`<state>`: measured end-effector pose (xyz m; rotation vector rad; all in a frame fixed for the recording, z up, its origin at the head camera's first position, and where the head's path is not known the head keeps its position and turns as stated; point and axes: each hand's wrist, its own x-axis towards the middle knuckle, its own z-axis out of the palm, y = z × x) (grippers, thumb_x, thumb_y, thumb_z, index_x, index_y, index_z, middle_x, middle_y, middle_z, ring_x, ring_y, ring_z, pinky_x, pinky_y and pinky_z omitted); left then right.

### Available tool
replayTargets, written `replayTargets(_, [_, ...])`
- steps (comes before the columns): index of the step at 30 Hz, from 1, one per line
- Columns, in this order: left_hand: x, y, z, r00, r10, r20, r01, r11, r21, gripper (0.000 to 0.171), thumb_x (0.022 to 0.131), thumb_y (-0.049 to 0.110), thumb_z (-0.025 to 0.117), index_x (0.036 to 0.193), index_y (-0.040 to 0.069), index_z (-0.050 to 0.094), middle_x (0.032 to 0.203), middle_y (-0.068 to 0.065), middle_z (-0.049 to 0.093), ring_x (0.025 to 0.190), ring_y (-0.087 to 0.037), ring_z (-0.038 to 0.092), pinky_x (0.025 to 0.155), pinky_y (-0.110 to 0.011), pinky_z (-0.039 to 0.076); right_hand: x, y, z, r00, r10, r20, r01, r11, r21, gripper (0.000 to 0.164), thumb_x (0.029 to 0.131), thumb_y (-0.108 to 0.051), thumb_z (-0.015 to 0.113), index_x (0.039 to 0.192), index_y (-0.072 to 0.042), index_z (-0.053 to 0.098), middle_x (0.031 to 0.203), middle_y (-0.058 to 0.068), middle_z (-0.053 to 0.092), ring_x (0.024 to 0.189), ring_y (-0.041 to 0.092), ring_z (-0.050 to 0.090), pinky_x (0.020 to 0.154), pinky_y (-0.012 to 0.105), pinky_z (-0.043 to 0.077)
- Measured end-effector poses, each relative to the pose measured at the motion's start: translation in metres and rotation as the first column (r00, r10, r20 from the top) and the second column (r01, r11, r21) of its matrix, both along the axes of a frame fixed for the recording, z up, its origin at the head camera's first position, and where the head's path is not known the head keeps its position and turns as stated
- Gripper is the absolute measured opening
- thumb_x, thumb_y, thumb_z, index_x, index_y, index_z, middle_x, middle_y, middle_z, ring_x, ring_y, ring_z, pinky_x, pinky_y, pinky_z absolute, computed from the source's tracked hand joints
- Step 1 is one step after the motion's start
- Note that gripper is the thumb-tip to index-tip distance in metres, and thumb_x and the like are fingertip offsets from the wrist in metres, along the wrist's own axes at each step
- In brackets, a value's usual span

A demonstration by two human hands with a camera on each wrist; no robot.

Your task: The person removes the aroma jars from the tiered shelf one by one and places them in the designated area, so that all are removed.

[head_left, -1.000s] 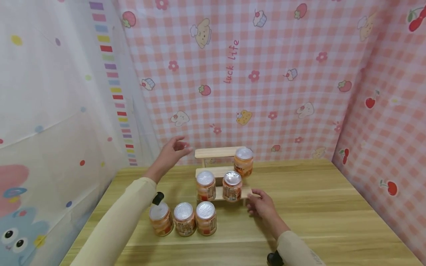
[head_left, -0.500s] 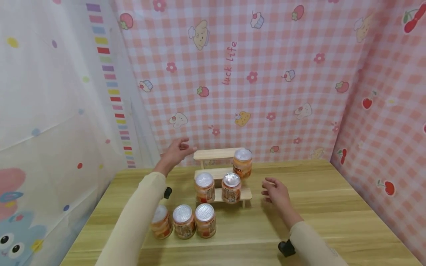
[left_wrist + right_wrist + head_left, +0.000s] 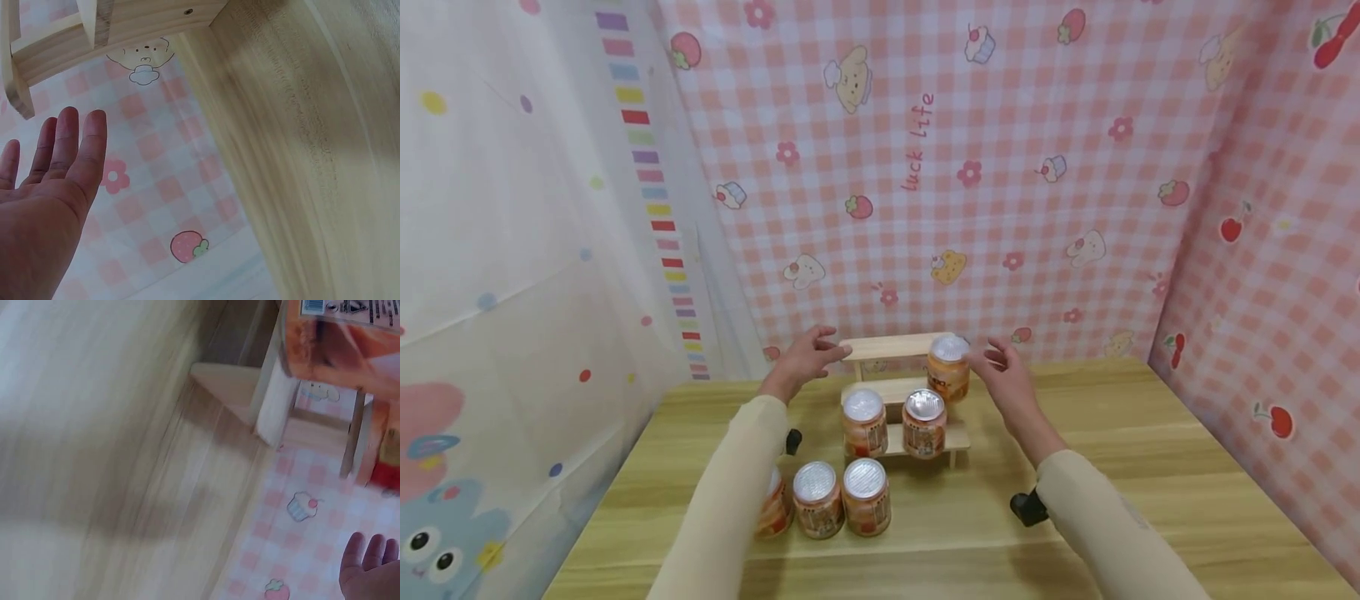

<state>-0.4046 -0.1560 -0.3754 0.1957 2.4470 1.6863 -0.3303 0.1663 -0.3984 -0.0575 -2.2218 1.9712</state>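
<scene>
In the head view my left hand (image 3: pixel 808 360) is beside the left end of a small wooden tiered rack (image 3: pixel 887 347), holding nothing. Its fingers reach out loosely in the left wrist view, near the rack's wooden end. My right hand (image 3: pixel 1009 385) is at the rack's right side, next to an orange-labelled jar (image 3: pixel 949 373) with a silver lid. Whether its thumb touches that jar cannot be told; its fingers hold nothing. Two similar jars, a left one (image 3: pixel 865 429) and a right one (image 3: pixel 924 429), stand upright on the lowest tier.
Three more jars stand in a row on the wood-grain table (image 3: pixel 1112 467) in front of the rack: a right one (image 3: pixel 867 500), a middle one (image 3: pixel 818 504) and a left one (image 3: pixel 775 508) partly hidden by my sleeve. A pink checked cloth (image 3: pixel 1060 208) hangs behind.
My right hand has let go of the rack's lowest tier, moved away right, then risen beside the upper jar. My left hand has come slightly right and down towards the top tier.
</scene>
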Motion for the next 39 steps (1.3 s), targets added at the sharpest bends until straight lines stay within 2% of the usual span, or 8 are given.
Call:
replayTargets(5, [-0.001,0.000,-0.004,1.000,0.011,0.007,-0.011,1.000,0.010,0.069,0.095,0.027,0.069,0.151,0.006,0.034,0.139,-0.023,0.046,0.126,-0.037,0.049,0.102,-0.049,0.045,-0.003,-0.013,0.003,0.999,0.027,0.024,-0.028,0.999,0.041,0.079,0.092,-0.035,0.071,0.154,-0.008,0.029,0.152,0.019,0.034,0.139,0.035,0.034,0.111,0.050,0.035])
replayTargets(10, [-0.005,0.001,-0.010,1.000,0.023,0.011,-0.024,0.999,0.027,0.069,0.096,0.026,0.069,0.151,0.005,0.034,0.140,-0.023,0.046,0.127,-0.037,0.049,0.102,-0.049,0.045,-0.004,-0.021,0.001,0.999,0.040,0.026,-0.042,0.998,0.043,0.081,0.090,-0.029,0.074,0.155,-0.009,0.029,0.153,0.018,0.034,0.138,0.035,0.033,0.110,0.051,0.036])
replayTargets(18, [-0.008,0.007,-0.014,1.000,0.009,0.025,-0.010,0.998,0.064,0.066,0.096,0.022,0.068,0.150,0.002,0.035,0.144,-0.026,0.040,0.127,-0.039,0.048,0.102,-0.051,0.045,-0.006,-0.029,-0.006,0.996,0.082,-0.034,-0.080,0.995,0.057,0.073,0.088,-0.020,0.078,0.149,-0.011,0.039,0.139,0.017,0.046,0.127,0.033,0.045,0.102,0.049,0.043])
replayTargets(23, [-0.007,0.008,-0.015,1.000,0.012,0.026,-0.014,0.998,0.068,0.063,0.097,0.020,0.067,0.149,0.001,0.036,0.143,-0.027,0.041,0.127,-0.040,0.049,0.102,-0.052,0.044,-0.006,-0.031,-0.006,0.995,0.086,-0.056,-0.082,0.994,0.079,0.074,0.087,-0.015,0.078,0.149,-0.010,0.038,0.137,0.017,0.049,0.127,0.033,0.046,0.103,0.049,0.042])
replayTargets(30, [-0.009,0.009,-0.019,0.999,0.012,0.039,-0.016,0.994,0.104,0.055,0.099,0.017,0.064,0.146,0.000,0.041,0.139,-0.028,0.047,0.127,-0.042,0.050,0.104,-0.055,0.042,-0.004,-0.030,-0.005,0.995,0.088,-0.038,-0.084,0.992,0.095,0.079,0.087,-0.016,0.078,0.152,-0.009,0.034,0.138,0.018,0.048,0.126,0.033,0.047,0.102,0.049,0.043])
replayTargets(39, [-0.007,0.011,-0.021,0.997,0.036,0.075,-0.047,0.987,0.155,0.050,0.099,0.014,0.063,0.143,-0.001,0.044,0.139,-0.028,0.048,0.128,-0.043,0.049,0.104,-0.056,0.041,-0.005,-0.024,-0.006,0.996,0.075,-0.039,-0.070,0.992,0.101,0.074,0.087,-0.021,0.079,0.148,-0.010,0.039,0.137,0.017,0.048,0.125,0.033,0.048,0.100,0.048,0.045])
